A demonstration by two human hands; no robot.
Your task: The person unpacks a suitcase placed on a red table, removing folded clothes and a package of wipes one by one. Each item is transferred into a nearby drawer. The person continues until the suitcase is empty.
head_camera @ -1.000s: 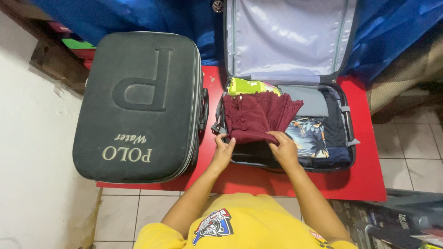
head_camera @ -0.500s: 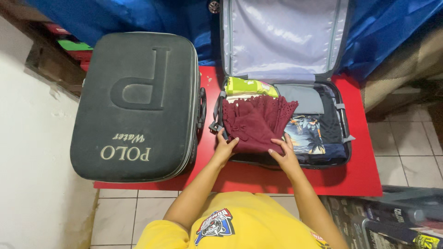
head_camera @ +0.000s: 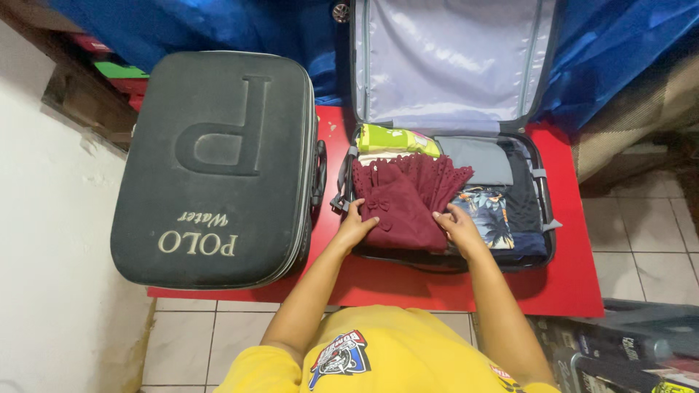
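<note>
Yellow shirt (head_camera: 378,356) fills the bottom centre. Above it, the left hand (head_camera: 354,227) and right hand (head_camera: 456,225) lie with fingers spread flat on a folded maroon garment (head_camera: 404,200), gripping nothing. This garment sits in the open suitcase (head_camera: 542,218) at centre, beside a floral cloth (head_camera: 489,215) and under a green packet (head_camera: 397,140). Upper left, a closed grey case (head_camera: 218,160) rests on the red table (head_camera: 575,280).

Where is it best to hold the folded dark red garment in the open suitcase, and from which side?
Probably by its near folded edge, from the person's side. The dark red garment lies flat on the packed clothes, its lacy end fanned toward the lid. The left hand and right hand already rest at its two near corners.
</note>
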